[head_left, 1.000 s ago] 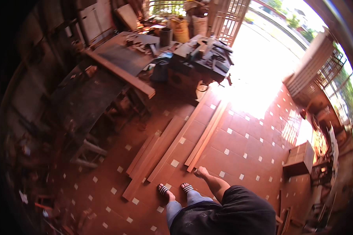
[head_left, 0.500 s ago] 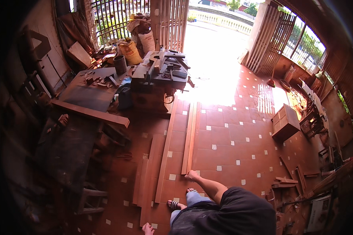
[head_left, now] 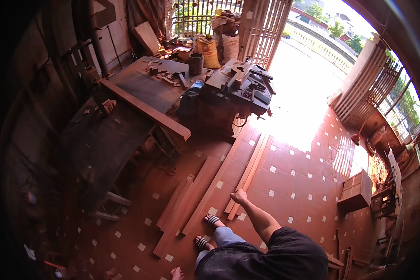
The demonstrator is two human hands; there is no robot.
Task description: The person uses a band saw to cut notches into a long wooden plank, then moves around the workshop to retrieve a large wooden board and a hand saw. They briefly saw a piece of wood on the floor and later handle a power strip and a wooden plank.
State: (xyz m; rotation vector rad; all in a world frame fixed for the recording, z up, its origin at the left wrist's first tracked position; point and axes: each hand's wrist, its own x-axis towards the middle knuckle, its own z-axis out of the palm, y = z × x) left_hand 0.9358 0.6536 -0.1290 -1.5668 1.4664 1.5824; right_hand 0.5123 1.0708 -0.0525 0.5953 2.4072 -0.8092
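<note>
My right hand [head_left: 239, 196] is held out in front of me, over a pair of long reddish wooden boards [head_left: 248, 172]. Its fingers are curled, and nothing shows in them; the boards seem to lie on the floor below it. At the lower edge, my left hand [head_left: 177, 274] shows only in part, its fingers loosely apart and holding nothing. Just beyond it lies a group of wooden planks [head_left: 187, 205] of different lengths, side by side. Between the two sets runs one more long strip [head_left: 215, 186].
A saw table [head_left: 247, 84] with tools stands ahead, beside a dark workbench [head_left: 147, 100] bearing wood scraps. A thick beam [head_left: 144, 108] juts from the left bench. To the right are a small wooden cabinet [head_left: 355, 191] and loose timber. Sunlight floods the doorway [head_left: 303, 79].
The view has turned, so the room appears shifted rightward. My right hand now appears farther along the paired boards, past their near end. My left hand is farther from the planks, at the lower edge.
</note>
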